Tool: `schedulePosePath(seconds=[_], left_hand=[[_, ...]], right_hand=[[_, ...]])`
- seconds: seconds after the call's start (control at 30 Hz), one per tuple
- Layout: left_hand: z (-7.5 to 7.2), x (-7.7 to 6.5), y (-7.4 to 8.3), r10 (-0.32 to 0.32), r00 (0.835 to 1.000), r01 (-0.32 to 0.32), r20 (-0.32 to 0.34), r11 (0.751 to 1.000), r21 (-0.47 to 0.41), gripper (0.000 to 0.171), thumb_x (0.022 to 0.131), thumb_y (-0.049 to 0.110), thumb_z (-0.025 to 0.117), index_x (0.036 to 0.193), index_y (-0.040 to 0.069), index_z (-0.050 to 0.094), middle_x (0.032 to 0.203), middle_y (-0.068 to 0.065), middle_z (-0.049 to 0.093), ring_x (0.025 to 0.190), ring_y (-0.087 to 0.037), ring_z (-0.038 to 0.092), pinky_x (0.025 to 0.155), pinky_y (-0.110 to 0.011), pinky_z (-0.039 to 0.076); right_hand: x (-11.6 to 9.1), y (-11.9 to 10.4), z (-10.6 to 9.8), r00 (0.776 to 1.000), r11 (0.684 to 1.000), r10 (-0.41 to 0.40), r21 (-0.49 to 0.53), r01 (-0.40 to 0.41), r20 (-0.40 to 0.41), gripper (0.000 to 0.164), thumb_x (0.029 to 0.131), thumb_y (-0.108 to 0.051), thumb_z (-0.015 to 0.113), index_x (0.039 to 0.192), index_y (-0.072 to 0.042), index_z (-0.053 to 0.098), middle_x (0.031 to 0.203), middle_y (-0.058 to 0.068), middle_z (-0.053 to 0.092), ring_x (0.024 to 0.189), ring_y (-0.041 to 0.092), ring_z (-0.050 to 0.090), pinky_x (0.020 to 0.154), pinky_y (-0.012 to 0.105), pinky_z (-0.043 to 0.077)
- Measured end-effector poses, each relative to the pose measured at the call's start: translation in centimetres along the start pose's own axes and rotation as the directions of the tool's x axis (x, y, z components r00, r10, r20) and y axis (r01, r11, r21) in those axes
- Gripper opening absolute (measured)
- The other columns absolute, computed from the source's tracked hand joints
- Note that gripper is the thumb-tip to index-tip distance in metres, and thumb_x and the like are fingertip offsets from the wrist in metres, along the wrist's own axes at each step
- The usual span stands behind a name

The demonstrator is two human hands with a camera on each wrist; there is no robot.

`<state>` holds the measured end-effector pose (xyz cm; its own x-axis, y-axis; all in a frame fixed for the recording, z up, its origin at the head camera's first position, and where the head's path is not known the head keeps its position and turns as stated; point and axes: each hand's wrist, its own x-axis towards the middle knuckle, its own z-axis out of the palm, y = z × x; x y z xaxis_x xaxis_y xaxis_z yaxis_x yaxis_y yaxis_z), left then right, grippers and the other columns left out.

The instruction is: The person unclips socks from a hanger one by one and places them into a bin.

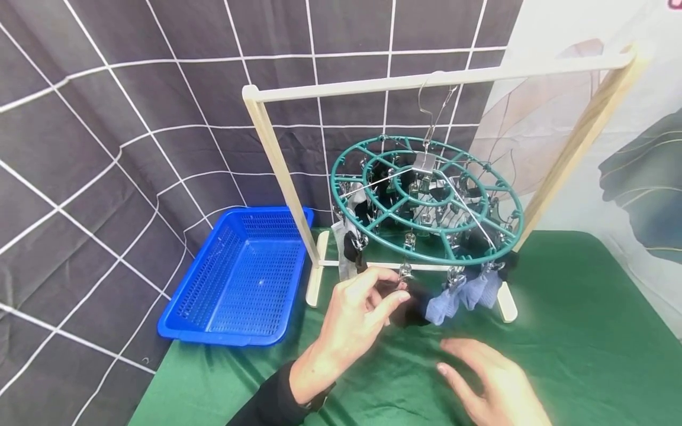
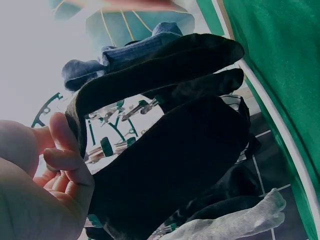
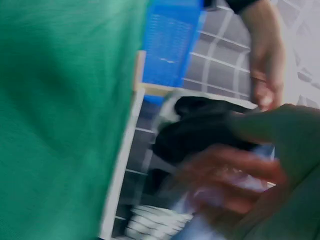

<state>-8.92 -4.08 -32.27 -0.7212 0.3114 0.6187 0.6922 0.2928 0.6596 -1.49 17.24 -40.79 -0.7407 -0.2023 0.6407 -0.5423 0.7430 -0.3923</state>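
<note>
A round green sock hanger (image 1: 424, 163) with metal clips carries several socks. At its front edge my left hand (image 1: 348, 313) pinches the top of a black sock (image 1: 418, 307), right below a clip (image 1: 406, 272). The left wrist view shows thumb and fingertips at the edge of a black sock (image 2: 170, 165), whose length hangs among other dark socks. Light blue socks (image 1: 474, 293) hang just to the right. My right hand (image 1: 492, 378) holds nothing, its fingers apart over the green cloth below the blue socks; the right wrist view of it is blurred.
A wooden rack (image 1: 373, 87) bears the hanger on its top bar. Left of it, a blue plastic basket (image 1: 229, 338) stands on the green cloth (image 1: 575, 331). A grey sock (image 1: 345, 260) hangs at the hanger's left, and a striped one (image 3: 155, 222) shows in the right wrist view.
</note>
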Motion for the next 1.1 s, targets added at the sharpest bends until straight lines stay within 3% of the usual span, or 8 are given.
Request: schedulePosePath(seconds=[0.07, 0.13, 0.2, 0.27, 0.43, 0.8, 0.93, 1.1], left_hand=[[0.0, -0.1, -0.1, -0.003, 1.000, 0.003, 0.004, 1.000, -0.009, 0.020, 0.080, 0.006, 0.074, 0.097, 0.004, 0.065, 0.084, -0.006, 0.072, 0.044, -0.007, 0.056, 0.040, -0.011, 0.043], [0.0, -0.1, -0.3, 0.003, 1.000, -0.003, 0.001, 1.000, -0.013, 0.020, 0.080, 0.006, 0.074, 0.097, 0.004, 0.066, 0.084, -0.006, 0.072, 0.044, -0.006, 0.057, 0.040, -0.013, 0.045], [-0.1, -0.1, -0.3, 0.001, 1.000, -0.001, -0.005, 1.000, -0.017, 0.020, 0.079, 0.005, 0.075, 0.097, 0.004, 0.066, 0.084, -0.006, 0.072, 0.045, -0.007, 0.057, 0.041, -0.015, 0.047], [-0.1, -0.2, -0.2, 0.000, 1.000, 0.000, -0.010, 1.000, -0.019, 0.020, 0.079, 0.005, 0.075, 0.097, 0.004, 0.066, 0.084, -0.007, 0.072, 0.045, -0.008, 0.058, 0.041, -0.016, 0.049], [-0.1, -0.5, -0.1, 0.001, 1.000, 0.000, 0.008, 1.000, -0.025, 0.019, 0.080, 0.007, 0.074, 0.098, 0.004, 0.067, 0.083, -0.007, 0.073, 0.045, -0.009, 0.058, 0.043, -0.016, 0.050], [0.6, -0.8, -1.1, 0.005, 0.999, -0.003, 0.054, 0.999, -0.032, 0.019, 0.081, 0.012, 0.074, 0.099, 0.010, 0.070, 0.063, -0.001, 0.067, 0.044, -0.001, 0.056, 0.041, -0.008, 0.040], [0.7, -0.9, -1.0, -0.030, 0.999, 0.032, 0.046, 0.999, -0.041, 0.020, 0.079, 0.011, 0.076, 0.098, 0.010, 0.072, 0.061, -0.002, 0.068, 0.042, -0.004, 0.056, 0.040, -0.009, 0.039], [0.9, -1.1, -1.9, -0.071, 0.997, 0.073, 0.042, 0.997, -0.028, 0.021, 0.078, 0.019, 0.077, 0.098, 0.015, 0.074, 0.057, 0.000, 0.069, 0.040, -0.003, 0.056, 0.037, -0.010, 0.038]], right_hand=[[1.7, -1.2, -1.1, 0.982, 0.982, -0.109, 0.135, 0.130, -0.153, 0.024, 0.073, -0.020, 0.080, 0.094, -0.008, 0.075, 0.089, 0.004, 0.073, 0.082, 0.015, 0.065, 0.080, 0.020, 0.050], [3.8, -2.3, -1.9, 0.931, 0.936, -0.195, 0.227, 0.270, -0.308, 0.021, 0.073, -0.013, 0.080, 0.090, -0.001, 0.075, 0.085, 0.010, 0.074, 0.074, 0.015, 0.064, 0.070, 0.015, 0.050], [5.9, -3.5, -2.3, 0.899, 0.911, -0.210, 0.258, 0.323, -0.384, 0.024, 0.073, -0.008, 0.080, 0.092, 0.005, 0.074, 0.089, 0.016, 0.073, 0.069, 0.014, 0.061, 0.058, 0.015, 0.049], [7.6, -4.6, -2.5, 0.893, 0.923, -0.180, 0.242, 0.298, -0.413, 0.030, 0.071, -0.007, 0.081, 0.096, 0.007, 0.073, 0.095, 0.020, 0.073, 0.064, 0.012, 0.059, 0.049, 0.017, 0.045], [9.5, -6.4, -1.9, 0.931, 0.978, -0.039, 0.176, 0.109, -0.363, 0.045, 0.063, -0.004, 0.084, 0.107, 0.000, 0.072, 0.097, 0.018, 0.073, 0.055, 0.007, 0.054, 0.044, 0.017, 0.043], [10.0, -4.3, 0.3, 0.952, 0.979, 0.120, 0.194, -0.067, -0.281, 0.033, 0.072, -0.009, 0.081, 0.105, -0.008, 0.074, 0.059, -0.005, 0.053, 0.048, 0.005, 0.038, 0.044, 0.016, 0.030], [10.0, -4.0, 0.6, 0.949, 0.944, 0.158, 0.324, -0.064, -0.273, 0.029, 0.071, -0.004, 0.081, 0.099, -0.006, 0.075, 0.062, 0.000, 0.062, 0.046, 0.004, 0.037, 0.041, 0.017, 0.028], [9.9, -3.8, 1.2, 0.948, 0.839, 0.220, 0.540, -0.063, -0.231, 0.027, 0.070, 0.012, 0.076, 0.095, 0.002, 0.071, 0.089, 0.019, 0.074, 0.051, 0.011, 0.059, 0.045, 0.010, 0.044]])
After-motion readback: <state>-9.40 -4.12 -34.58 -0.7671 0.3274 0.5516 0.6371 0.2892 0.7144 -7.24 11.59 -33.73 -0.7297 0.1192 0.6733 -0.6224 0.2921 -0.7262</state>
